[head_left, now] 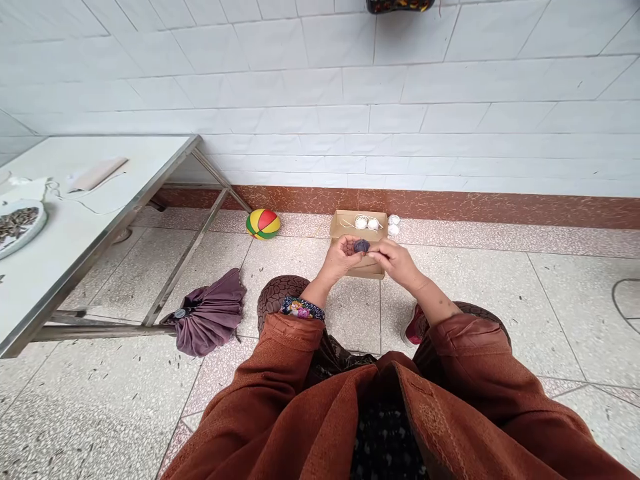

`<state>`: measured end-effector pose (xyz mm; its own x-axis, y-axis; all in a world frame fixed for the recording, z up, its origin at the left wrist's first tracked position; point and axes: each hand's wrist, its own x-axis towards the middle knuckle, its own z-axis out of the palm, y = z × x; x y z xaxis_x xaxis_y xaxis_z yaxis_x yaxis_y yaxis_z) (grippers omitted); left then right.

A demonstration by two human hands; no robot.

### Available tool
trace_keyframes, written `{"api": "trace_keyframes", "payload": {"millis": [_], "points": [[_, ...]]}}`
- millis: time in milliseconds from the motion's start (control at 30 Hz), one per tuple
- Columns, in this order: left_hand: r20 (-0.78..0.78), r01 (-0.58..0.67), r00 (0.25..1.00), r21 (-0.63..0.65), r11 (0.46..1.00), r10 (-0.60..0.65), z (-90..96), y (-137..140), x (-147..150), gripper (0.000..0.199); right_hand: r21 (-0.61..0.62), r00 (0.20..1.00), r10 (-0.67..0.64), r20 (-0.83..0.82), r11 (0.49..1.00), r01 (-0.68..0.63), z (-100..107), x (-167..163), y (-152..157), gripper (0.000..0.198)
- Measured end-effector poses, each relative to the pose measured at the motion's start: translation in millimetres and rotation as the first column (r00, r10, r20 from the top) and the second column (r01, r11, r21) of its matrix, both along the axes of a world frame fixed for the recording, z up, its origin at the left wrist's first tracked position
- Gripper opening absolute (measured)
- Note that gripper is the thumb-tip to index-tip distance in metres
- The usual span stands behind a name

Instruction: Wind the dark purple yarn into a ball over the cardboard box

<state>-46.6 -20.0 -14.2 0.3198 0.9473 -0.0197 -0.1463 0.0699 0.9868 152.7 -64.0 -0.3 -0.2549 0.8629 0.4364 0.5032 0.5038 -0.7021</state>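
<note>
A small dark purple-blue ball of yarn (361, 247) is held in the fingers of my left hand (341, 256), above an open cardboard box. My right hand (397, 261) is closed in a pinch just right of the ball; whatever strand lies between its fingertips is too fine to make out. Under and beyond both hands sits the brown cardboard box (340, 219), partly hidden by them. White balls of yarn (361, 222) rest in its far part with loose thread around them. More white balls (394, 225) lie on the floor against its right side.
A metal-framed white table (150, 157) stands at left, bearing a plate (37, 227) of dark bits and a pinkish folded item (100, 175). On the floor are a striped ball (263, 224) and a purple cloth bundle (213, 313) by the table leg. A tiled wall (300, 127) rises ahead.
</note>
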Motion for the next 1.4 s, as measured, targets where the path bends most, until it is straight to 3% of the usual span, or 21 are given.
{"api": "trace_keyframes", "payload": {"millis": [100,200,367,500,633,700,800,900,967,1133,1267,1400], "points": [[-0.041,0.197,0.979,-0.006,0.98,-0.198,-1.5,-7,-2,0.048,-0.017,0.99,-0.121,-0.071,0.993,0.12,3,9,11,0.026],[0.064,0.302,0.951,0.02,0.953,-0.302,-2.4,-10,-3,0.052,-0.109,0.967,-0.23,-0.108,0.97,0.218,-4,7,15,0.027],[0.21,0.127,0.968,0.046,0.991,-0.134,-4.1,-5,-3,0.057,-0.228,0.983,-0.182,-0.034,0.959,0.17,-18,-10,7,0.022],[0.161,-0.025,0.987,0.062,0.998,0.015,-6.5,0,-2,0.051,-0.185,0.996,-0.083,0.024,0.979,0.086,-20,-17,1,0.023],[0.067,-0.132,0.989,0.051,0.99,0.129,-8.7,3,-1,0.048,-0.129,0.992,0.127,0.006,0.984,-0.125,-10,-14,0,0.028],[0.02,-0.127,0.992,0.042,0.991,0.126,-8.7,3,-1,0.046,-0.091,0.99,0.14,-0.031,0.986,-0.142,-4,-7,1,0.028],[-0.02,0.031,0.999,0.037,0.999,-0.03,-7.3,-2,-2,0.045,-0.053,0.997,0.029,-0.075,0.998,-0.033,2,4,8,0.026],[0.021,0.226,0.974,0.02,0.974,-0.227,-5.8,-8,-4,0.046,-0.054,0.993,-0.065,-0.101,0.997,0.06,-4,9,14,0.024],[0.084,0.262,0.962,0.003,0.965,-0.261,-5.7,-10,-5,0.048,-0.079,0.989,-0.104,-0.101,0.992,0.096,-13,5,15,0.022],[0.189,0.082,0.979,-0.049,0.995,-0.071,-8.4,-6,-6,0.049,-0.151,0.996,-0.09,0.001,0.984,0.089,-31,-13,3,0.019],[0.049,-0.103,0.993,-0.024,0.994,0.104,-11.3,0,-3,0.05,-0.102,0.999,0.035,0.007,0.994,-0.034,-25,-16,-6,0.019],[-0.065,-0.017,0.998,-0.025,1.0,0.015,-11.2,-1,-2,0.047,-0.076,0.996,-0.018,-0.087,0.997,0.011,-15,-10,-1,0.019]]}}
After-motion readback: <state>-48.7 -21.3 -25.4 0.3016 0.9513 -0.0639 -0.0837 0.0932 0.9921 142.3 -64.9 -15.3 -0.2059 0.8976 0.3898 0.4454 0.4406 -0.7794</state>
